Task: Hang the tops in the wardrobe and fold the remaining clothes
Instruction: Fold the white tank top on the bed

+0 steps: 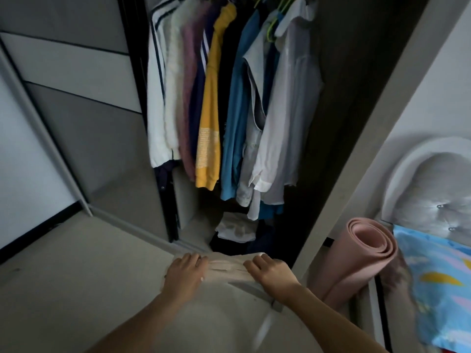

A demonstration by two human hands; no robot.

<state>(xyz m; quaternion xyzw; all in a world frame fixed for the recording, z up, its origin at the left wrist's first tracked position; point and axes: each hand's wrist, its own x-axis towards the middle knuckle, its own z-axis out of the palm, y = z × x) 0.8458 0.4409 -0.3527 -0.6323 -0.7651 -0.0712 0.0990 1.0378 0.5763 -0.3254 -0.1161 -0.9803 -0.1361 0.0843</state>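
Observation:
A pale beige garment (224,309) hangs in front of me, low in the head view. My left hand (184,273) grips its bunched top edge on the left. My right hand (271,275) grips the same edge on the right, a hand's width away. Straight ahead stands the open wardrobe (339,98). On its rail hang several tops (221,98): white, mauve, navy, yellow, blue and pale grey shirts, some on green hangers. The rail itself is cut off at the top.
A small pile of folded clothes (237,230) lies on the wardrobe floor. The grey sliding door (84,118) stands at the left. A rolled pink mat (356,261) leans at the right beside a bed with a blue patterned pillow (438,289) and a grey tufted headboard (433,189).

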